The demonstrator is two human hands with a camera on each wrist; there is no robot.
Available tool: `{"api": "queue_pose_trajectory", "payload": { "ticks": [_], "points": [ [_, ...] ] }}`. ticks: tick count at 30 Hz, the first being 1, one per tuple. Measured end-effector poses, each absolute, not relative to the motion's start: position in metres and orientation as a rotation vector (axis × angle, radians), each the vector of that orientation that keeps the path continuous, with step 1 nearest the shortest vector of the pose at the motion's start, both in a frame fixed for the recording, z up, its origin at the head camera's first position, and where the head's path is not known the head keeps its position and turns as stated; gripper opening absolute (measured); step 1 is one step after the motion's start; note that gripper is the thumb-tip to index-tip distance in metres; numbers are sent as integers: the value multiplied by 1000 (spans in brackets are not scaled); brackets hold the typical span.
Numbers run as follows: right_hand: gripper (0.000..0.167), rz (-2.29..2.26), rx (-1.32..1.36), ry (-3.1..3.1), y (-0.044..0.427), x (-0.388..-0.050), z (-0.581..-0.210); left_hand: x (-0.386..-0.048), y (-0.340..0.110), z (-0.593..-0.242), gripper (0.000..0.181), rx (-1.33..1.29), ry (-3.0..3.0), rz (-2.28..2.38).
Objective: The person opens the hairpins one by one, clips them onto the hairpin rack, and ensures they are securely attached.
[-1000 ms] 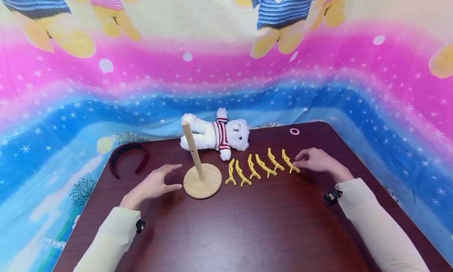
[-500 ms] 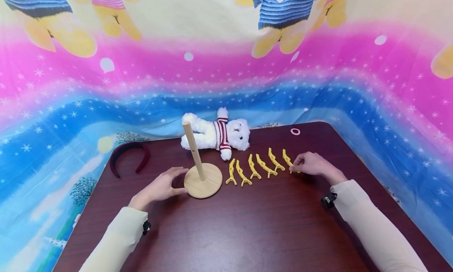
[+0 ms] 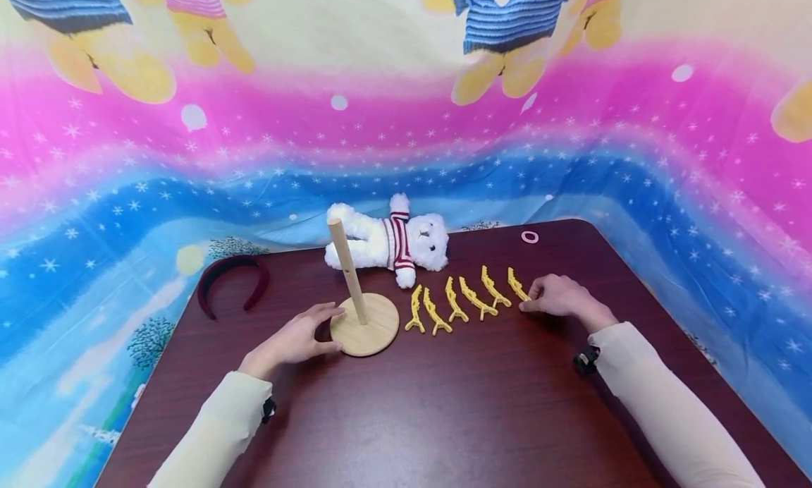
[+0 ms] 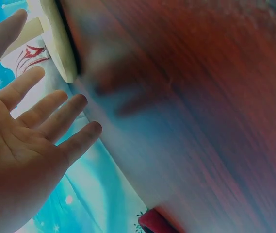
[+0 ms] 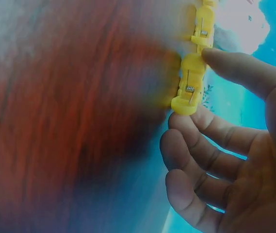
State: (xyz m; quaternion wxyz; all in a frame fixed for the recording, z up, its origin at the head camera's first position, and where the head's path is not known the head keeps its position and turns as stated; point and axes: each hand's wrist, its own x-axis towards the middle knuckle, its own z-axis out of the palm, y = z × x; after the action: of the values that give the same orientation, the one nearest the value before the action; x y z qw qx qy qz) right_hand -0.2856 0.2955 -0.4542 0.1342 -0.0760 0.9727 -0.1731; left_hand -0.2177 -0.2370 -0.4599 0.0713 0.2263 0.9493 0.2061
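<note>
A wooden stand, a round base (image 3: 379, 333) with an upright post (image 3: 350, 276), stands left of centre. At its left edge is my left hand (image 3: 294, 341), thumb and fingers spread. In the left wrist view, the fingers (image 4: 55, 107) of that hand look straight and hold nothing; whether they touch the base, I cannot tell. Several yellow hair clips (image 3: 474, 299) lie in a row right of the stand. My right hand (image 3: 558, 296) pinches the rightmost hair clip (image 3: 517, 285) by its lever end, which the fingers partly hide; its spring shows in the right wrist view.
A white teddy bear (image 3: 371, 245) in a striped sweater lies behind the stand. On the left is a dark red headband (image 3: 204, 290), and a pink hair tie (image 3: 522, 238) lies at the back right. A printed cloth (image 3: 285, 149) hangs around the dark table (image 3: 431, 410).
My left hand has moved right, up to the stand's base. The right hand has shifted slightly down and closed in on the rightmost hair clip. The stand stays where it was.
</note>
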Motion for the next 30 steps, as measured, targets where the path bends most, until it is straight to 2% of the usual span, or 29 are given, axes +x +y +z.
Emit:
{"api": "queue_pose_trajectory", "payload": {
  "ticks": [20,30],
  "points": [
    [47,-410,-100,2843,299,-288,-455,-218,-226,-464,64,796,2815,576],
    [36,-465,-81,2857,304,-285,-452,-217,-224,-465,63,795,2813,567]
  ]
}}
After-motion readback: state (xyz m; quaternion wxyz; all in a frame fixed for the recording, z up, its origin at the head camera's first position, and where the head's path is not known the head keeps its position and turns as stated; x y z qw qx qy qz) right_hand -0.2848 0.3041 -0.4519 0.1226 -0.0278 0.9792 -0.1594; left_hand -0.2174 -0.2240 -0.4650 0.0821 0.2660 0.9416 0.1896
